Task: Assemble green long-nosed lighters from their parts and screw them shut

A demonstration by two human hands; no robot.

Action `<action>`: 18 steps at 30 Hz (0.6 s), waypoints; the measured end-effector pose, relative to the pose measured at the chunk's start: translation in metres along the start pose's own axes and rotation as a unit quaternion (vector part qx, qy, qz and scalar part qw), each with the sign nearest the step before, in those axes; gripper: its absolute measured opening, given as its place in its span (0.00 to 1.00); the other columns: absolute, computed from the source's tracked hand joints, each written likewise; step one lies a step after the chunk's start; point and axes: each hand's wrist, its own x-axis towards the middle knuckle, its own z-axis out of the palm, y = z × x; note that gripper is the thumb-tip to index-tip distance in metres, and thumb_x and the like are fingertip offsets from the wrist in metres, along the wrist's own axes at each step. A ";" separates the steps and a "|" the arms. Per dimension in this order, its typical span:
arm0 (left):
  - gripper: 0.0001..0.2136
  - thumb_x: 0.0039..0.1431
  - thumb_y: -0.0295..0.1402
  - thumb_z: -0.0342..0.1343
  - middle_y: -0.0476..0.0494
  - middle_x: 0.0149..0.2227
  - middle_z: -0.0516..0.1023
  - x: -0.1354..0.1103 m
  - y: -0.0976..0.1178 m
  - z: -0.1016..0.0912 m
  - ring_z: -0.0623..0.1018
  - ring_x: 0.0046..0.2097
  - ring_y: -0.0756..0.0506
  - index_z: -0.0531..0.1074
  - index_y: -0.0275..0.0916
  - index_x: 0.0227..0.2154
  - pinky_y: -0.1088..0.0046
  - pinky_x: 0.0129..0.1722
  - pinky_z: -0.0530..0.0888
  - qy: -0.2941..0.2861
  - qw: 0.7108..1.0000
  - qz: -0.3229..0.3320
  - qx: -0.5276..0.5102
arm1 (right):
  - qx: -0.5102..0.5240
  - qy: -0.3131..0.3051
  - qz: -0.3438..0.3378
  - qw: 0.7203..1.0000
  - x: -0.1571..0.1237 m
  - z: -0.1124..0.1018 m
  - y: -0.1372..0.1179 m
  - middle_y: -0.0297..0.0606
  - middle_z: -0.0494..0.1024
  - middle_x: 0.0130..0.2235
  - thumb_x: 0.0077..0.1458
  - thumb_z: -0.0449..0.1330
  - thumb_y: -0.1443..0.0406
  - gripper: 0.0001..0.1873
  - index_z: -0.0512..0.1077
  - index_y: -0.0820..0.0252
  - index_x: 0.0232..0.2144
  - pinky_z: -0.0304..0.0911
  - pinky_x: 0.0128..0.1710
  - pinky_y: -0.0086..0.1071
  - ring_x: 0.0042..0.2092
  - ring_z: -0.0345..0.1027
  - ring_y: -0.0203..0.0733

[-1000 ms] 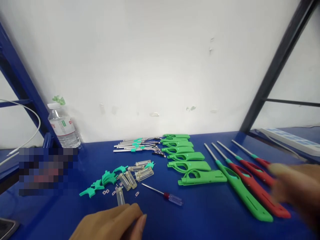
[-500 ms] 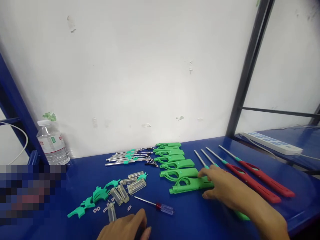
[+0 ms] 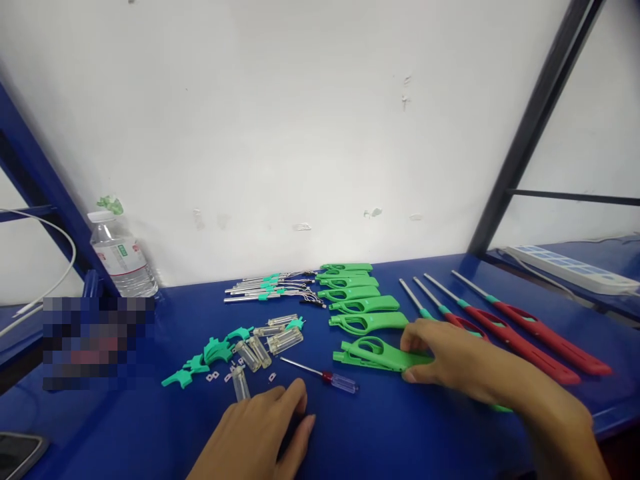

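Pinching bright green, looped handle shell point(image 3: 390, 359), right hand point(image 3: 445, 350) grip closed on its broad end, left hand point(image 3: 257, 427) slightly parted

1. Left hand point(image 3: 255, 427): bare; we see its back, with smooth, rounded knuckles and a thumb tapering to a blunt tip.
2. Right hand point(image 3: 443, 350): bare too; we note slender fingers and a narrow wrist point(image 3: 493, 377) that runs in one unbroken line into the forearm.
3. Right forearm point(image 3: 530, 400): uncovered along all the length we can see; slim, smooth in outline, broadening away from the wrist.
4. Left forearm: cut off by the frame; we cannot tell what is worn there.
5. Fingernails: too small for us to describe.
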 end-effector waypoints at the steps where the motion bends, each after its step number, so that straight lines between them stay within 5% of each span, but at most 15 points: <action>1: 0.11 0.79 0.37 0.44 0.45 0.45 0.86 0.000 0.000 0.000 0.86 0.45 0.39 0.71 0.47 0.43 0.64 0.43 0.73 0.001 1.000 0.000 -0.002 | 0.002 -0.005 -0.003 1.000 -0.002 0.000 0.000 0.39 0.86 0.50 0.51 0.73 0.56 0.17 0.82 0.50 0.43 0.70 0.50 0.40 0.53 0.80 0.58; 18: 0.10 0.78 0.35 0.44 0.45 0.46 0.86 0.000 -0.003 0.003 0.86 0.43 0.39 0.70 0.46 0.40 0.64 0.41 0.72 0.010 1.000 0.015 -0.004 | 0.030 0.012 -0.052 0.998 -0.003 -0.006 0.004 0.39 0.86 0.49 0.61 0.67 0.51 0.14 0.79 0.49 0.44 0.70 0.49 0.40 0.50 0.80 0.55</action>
